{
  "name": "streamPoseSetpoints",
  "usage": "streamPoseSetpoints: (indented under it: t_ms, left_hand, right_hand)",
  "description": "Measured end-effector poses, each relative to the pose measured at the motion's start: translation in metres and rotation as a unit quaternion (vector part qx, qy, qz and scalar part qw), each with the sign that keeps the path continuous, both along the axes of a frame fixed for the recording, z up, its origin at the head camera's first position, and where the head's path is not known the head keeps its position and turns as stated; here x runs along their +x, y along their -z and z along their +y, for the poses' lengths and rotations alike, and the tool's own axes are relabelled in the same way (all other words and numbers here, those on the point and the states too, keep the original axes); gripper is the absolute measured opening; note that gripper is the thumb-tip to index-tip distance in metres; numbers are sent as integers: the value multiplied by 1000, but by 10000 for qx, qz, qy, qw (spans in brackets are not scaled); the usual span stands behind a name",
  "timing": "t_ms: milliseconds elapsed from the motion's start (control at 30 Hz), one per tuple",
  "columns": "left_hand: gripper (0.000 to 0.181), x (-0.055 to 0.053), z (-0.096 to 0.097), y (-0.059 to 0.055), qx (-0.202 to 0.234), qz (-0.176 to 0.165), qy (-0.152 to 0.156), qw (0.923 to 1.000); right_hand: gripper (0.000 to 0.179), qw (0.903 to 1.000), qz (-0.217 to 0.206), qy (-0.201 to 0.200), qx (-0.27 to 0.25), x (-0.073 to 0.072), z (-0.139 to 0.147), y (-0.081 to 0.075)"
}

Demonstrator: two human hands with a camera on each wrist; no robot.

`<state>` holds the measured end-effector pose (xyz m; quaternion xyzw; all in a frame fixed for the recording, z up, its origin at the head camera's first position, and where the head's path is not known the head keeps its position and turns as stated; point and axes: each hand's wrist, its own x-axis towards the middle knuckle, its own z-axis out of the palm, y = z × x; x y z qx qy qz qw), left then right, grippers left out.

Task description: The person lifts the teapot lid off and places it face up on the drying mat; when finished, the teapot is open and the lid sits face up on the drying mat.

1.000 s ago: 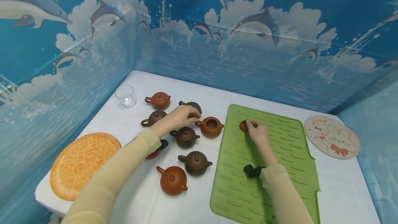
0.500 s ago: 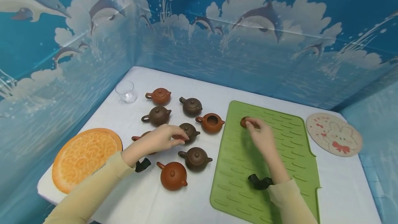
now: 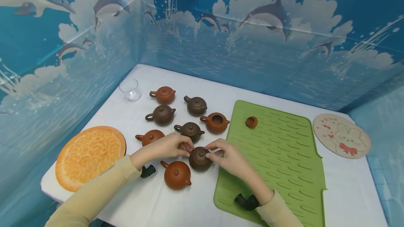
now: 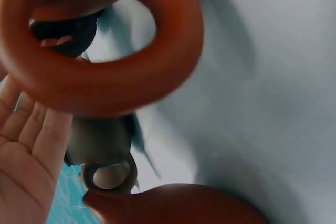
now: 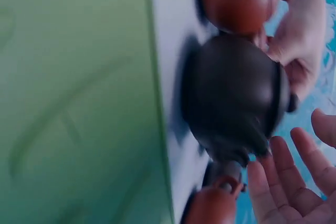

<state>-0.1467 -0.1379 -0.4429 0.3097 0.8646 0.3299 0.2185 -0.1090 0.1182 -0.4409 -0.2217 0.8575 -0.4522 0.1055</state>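
In the head view, a dark brown lidded teapot (image 3: 199, 162) stands between my two hands. My left hand (image 3: 170, 145) pinches it at the handle side with thumb and fingers; the handle is hidden behind them. My right hand (image 3: 229, 157) is at the lid's right side, thumb and fingers apart near the knob and spout. The right wrist view shows the right fingers (image 5: 286, 187) extended just off the pot. A small red-brown teapot lid (image 3: 251, 122) lies hollow side up on the green mat (image 3: 274, 143). A lidless red-brown teapot (image 3: 215, 128) stands beside the mat.
Several lidded teapots surround the hands, including an orange-brown one (image 3: 177, 178) just in front and another dark one (image 3: 191, 130) behind. A glass cup (image 3: 130, 90) stands at the back left. Round placemats lie left (image 3: 91, 157) and right (image 3: 342, 137).
My right hand has left the red-brown lid on the mat and moved left to the dark brown teapot. My left hand has come from the back teapots down to the same pot's handle.
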Motion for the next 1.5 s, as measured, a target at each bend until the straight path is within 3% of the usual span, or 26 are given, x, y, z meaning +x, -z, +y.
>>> streamPoseSetpoints:
  t_ms: [267,633,733,800,867,967,1067,1133,1233,1300,1367,1400,1433,1500]
  left_hand:
    - [19,-3,-3,5,87,-56,-103,9999]
    - [20,2,-9,11,219,-38,-183,9996]
    - [20,3,-10,13,304,-27,-201,9993]
    - [19,3,-9,13,371,-40,-208,9991]
    - [19,3,-9,13,420,-48,-206,9989]
    - [18,3,-8,13,453,-48,-188,9988]
    - [17,3,-8,13,461,-52,-183,9988]
    - [17,3,-8,13,461,-50,-178,9988]
    - [17,3,-7,12,441,-37,-163,9989]
    - [17,2,-6,12,434,-26,-150,9989]
    - [16,2,-5,11,420,-11,-136,9990]
    - [16,1,-4,10,409,-3,-134,9991]
    - [16,1,-4,10,397,6,-130,9991]
    - [16,1,-3,8,375,22,-136,9992]
  right_hand:
    - [19,9986,513,-106,46,3,-15,4]
    - [17,9896,1351,-163,470,3,-25,5]
    - [17,9954,949,-94,85,4,-24,7]
    - [17,9985,267,38,-479,4,-21,9]
    - [18,9930,-498,307,-1023,3,-14,10]
    - [23,9702,-1564,822,-1659,3,2,13]
    - [21,9314,-2430,1143,-2456,2,25,15]
    - [19,8897,-2899,1181,-3325,2,41,17]
    - [22,8174,-3334,970,-4596,3,64,20]
    - [28,7811,-3450,866,-5131,4,78,22]
    - [32,7688,-3459,872,-5307,5,89,23]
    - [33,7721,-3418,968,-5269,5,93,23]
    - [36,7822,-3346,1105,-5138,6,97,23]
    - [41,8148,-3184,1482,-4612,6,101,22]
